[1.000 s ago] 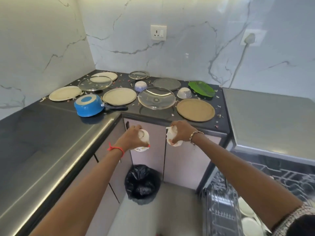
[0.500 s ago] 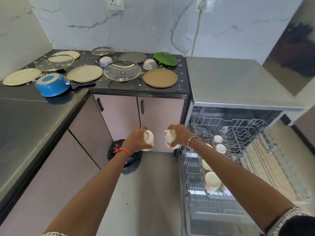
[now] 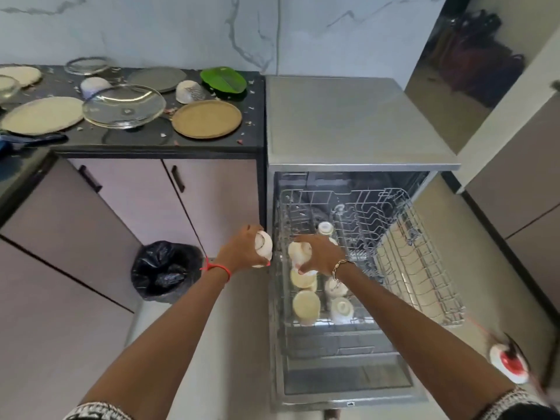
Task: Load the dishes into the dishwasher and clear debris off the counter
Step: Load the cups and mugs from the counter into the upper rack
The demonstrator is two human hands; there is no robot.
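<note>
My left hand (image 3: 242,250) grips a small white cup (image 3: 263,248) just left of the open dishwasher (image 3: 360,153). My right hand (image 3: 321,256) grips a second white cup (image 3: 299,251) above the left side of the pulled-out wire rack (image 3: 424,262). Several white cups and small bowls (image 3: 306,303) sit upside down in that rack under my right hand. Back on the dark counter (image 3: 212,145) lie a tan plate (image 3: 206,119), a glass lid (image 3: 124,106), a green leaf-shaped plate (image 3: 223,81), beige plates (image 3: 42,115), two small bowls and scattered debris (image 3: 241,142).
A bin lined with a black bag (image 3: 166,271) stands on the floor against the lilac cabinet doors (image 3: 212,189). The dishwasher's steel top (image 3: 348,122) adjoins the counter. The lowered dishwasher door (image 3: 345,380) lies below the rack. A white and red object (image 3: 509,363) is blurred at lower right.
My view has swung right and down from the counter to the open dishwasher. Both hands carried their cups along, and the right one now hovers over the rack.
</note>
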